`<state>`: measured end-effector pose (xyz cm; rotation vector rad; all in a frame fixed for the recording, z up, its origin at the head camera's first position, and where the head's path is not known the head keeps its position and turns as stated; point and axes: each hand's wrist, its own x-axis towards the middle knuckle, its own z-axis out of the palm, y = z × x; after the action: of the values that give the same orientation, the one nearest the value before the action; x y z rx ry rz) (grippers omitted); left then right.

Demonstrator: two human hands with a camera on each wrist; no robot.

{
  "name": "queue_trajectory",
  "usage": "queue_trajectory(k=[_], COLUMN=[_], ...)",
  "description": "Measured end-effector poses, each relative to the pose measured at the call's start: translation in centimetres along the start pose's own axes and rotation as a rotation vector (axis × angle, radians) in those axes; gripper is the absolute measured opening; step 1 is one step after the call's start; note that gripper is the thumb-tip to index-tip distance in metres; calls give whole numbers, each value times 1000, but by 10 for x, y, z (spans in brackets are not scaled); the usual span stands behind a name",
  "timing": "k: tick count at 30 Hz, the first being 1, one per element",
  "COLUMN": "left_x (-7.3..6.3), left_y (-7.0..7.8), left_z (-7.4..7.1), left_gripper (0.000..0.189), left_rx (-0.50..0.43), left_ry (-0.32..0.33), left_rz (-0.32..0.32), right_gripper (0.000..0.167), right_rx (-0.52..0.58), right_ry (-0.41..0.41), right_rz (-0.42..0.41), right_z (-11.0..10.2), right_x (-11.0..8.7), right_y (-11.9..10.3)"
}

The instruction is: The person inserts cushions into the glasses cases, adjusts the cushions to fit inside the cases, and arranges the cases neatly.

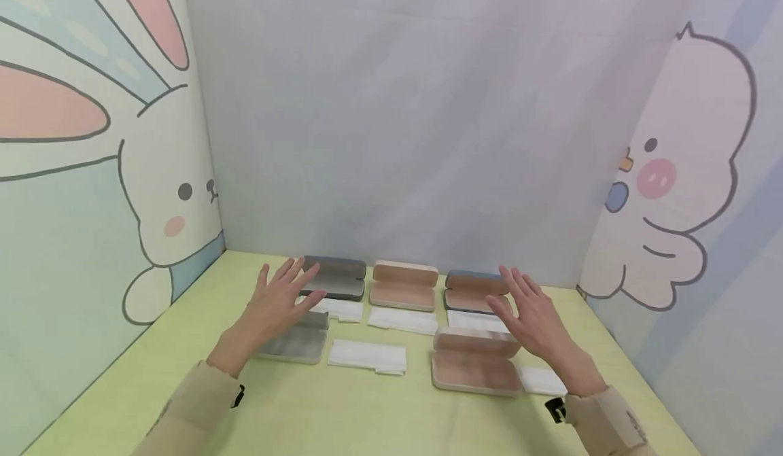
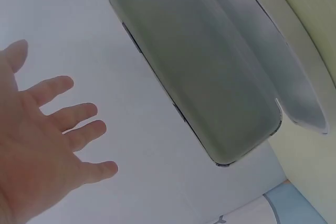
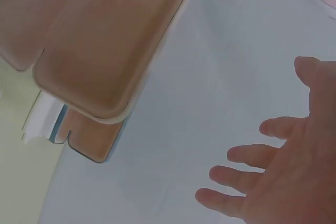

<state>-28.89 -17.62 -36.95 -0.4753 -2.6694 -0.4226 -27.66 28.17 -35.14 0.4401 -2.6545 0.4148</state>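
Fingers spread, my left hand (image 1: 275, 306) hovers over the front-left grey glasses case (image 1: 300, 346), holding nothing. In the left wrist view this open case (image 2: 199, 72) stands beside the hand, apart from it. My right hand (image 1: 538, 320), also with fingers extended and nothing held, is raised above the right side of the front-right glasses case (image 1: 476, 372), which has a pale shell and pinkish-brown lining. The right wrist view shows that open case (image 3: 115, 45) apart from the fingers. A folded white cloth (image 1: 542, 380) lies right of it, another cloth (image 1: 367, 357) right of the grey case.
Along the back stand three open glasses cases: dark grey (image 1: 335, 285), beige (image 1: 404, 294) and blue with brown lining (image 1: 467, 298). Before them lie folded white cloths (image 1: 402, 320). A grey curtain (image 1: 391, 136) rises behind the yellow-green table (image 1: 367, 422); printed side panels (image 1: 61, 272) flank it.
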Motion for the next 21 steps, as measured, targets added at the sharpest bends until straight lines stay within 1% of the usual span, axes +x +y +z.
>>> queue_trajectory(k=[2, 4, 6, 7, 10, 11, 12, 14, 16, 19, 21], left_x=[0, 0, 1, 1, 3, 4, 4, 4, 3, 1, -2], left_y=[4, 9, 15, 19, 31, 35, 39, 46, 52, 60, 64], left_z=[0, 1, 4, 6, 12, 14, 15, 18, 22, 31, 40], left_gripper=[60, 54, 46, 42, 34, 33, 32, 30, 30, 29, 28], left_rx=[8, 19, 12, 12, 1, -6, -5, -1, -3, -9, -10], left_ry=[36, 84, 130, 146, 157, 151, 142, 114, 62, -49, -121], left_rz=[37, 91, 142, 163, 194, 198, 200, 205, 197, 174, 133], right_gripper=[69, 66, 60, 56, 44, 42, 40, 36, 33, 29, 27], right_rx=[23, 51, 76, 83, 90, 92, 98, 113, 142, 178, 196], right_ry=[12, 40, 92, 129, 243, 268, 274, 256, 197, 41, -74], right_rz=[-31, -78, -149, -196, -361, -409, -444, -490, -498, -458, -415], right_z=[2, 7, 13, 17, 30, 35, 39, 46, 55, 70, 82], right_x=[1, 3, 5, 6, 10, 11, 11, 10, 8, 5, 6], right_y=[-6, -14, -26, -32, -51, -58, -66, -81, -96, -112, -118])
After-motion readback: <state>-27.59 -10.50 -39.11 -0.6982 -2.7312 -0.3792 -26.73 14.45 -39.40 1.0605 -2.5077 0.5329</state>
